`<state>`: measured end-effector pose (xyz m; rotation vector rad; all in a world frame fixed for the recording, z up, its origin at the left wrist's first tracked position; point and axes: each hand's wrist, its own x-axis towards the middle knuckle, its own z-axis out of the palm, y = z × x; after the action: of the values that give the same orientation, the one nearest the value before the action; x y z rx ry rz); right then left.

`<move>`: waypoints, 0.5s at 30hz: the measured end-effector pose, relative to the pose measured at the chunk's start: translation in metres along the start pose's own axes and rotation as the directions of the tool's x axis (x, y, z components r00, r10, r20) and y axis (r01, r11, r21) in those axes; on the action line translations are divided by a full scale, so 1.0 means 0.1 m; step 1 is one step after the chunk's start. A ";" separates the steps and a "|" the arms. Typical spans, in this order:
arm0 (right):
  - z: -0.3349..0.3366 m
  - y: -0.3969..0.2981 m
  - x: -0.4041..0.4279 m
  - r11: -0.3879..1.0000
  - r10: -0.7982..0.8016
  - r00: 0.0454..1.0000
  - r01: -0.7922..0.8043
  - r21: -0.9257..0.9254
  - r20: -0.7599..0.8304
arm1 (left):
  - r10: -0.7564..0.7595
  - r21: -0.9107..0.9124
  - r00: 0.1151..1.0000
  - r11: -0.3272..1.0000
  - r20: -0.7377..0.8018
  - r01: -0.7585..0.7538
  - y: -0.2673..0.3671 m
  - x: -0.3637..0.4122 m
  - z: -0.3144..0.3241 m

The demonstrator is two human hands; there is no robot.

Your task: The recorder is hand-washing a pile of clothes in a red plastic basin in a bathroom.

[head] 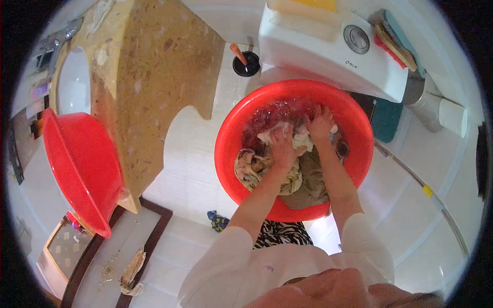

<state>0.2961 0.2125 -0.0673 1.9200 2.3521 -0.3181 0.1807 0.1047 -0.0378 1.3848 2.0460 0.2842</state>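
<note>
Both my hands reach into a large red plastic basin [227, 161] that holds wet clothes and some water. My left hand [283, 148] and my right hand [321, 125] need telling apart by side: the hand at the left rests its spread fingers on a white cloth [301, 139]. The other, at the right, lies at that cloth's right edge near the water. A patterned beige garment [246, 169] is bunched at the basin's left, and a brown garment [312, 177] lies between my forearms. Whether either hand grips cloth is unclear.
A white toilet cistern [308, 50] stands behind the basin. A black container [246, 69] with an orange handle is beside it. A stone-patterned washstand [165, 61] and another red basin [96, 154] are at the left. A pole [412, 173] leans at the right.
</note>
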 end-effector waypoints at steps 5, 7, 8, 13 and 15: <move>-0.07 -0.40 -0.91 0.841 -0.218 0.971 0.238 0.486 -0.098 | 0.003 0.094 1.000 0.996 -0.026 -0.001 -0.42 0.09 0.58; 0.04 -0.45 -0.98 0.855 -0.192 0.981 0.152 0.496 0.031 | -0.011 0.015 0.999 1.000 -0.044 0.012 -0.48 0.19 0.63; 0.14 -0.46 -0.89 0.848 -0.178 0.984 0.158 0.507 -0.008 | -0.024 -0.010 0.997 1.000 -0.070 0.024 -0.50 0.23 0.65; 0.35 -0.30 -0.10 0.908 -0.154 0.988 0.130 0.398 0.029 | -0.084 0.101 0.994 0.992 0.065 0.078 -0.12 0.30 0.20; 0.43 -0.29 0.22 0.950 -0.205 0.928 0.266 0.166 -0.311 | -0.027 -0.009 0.999 1.000 -0.026 0.027 -0.09 0.29 0.03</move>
<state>0.2608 0.2191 -0.1112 1.8779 2.8595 -0.3279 0.1685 0.1259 -0.0557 1.3538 2.0814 0.3006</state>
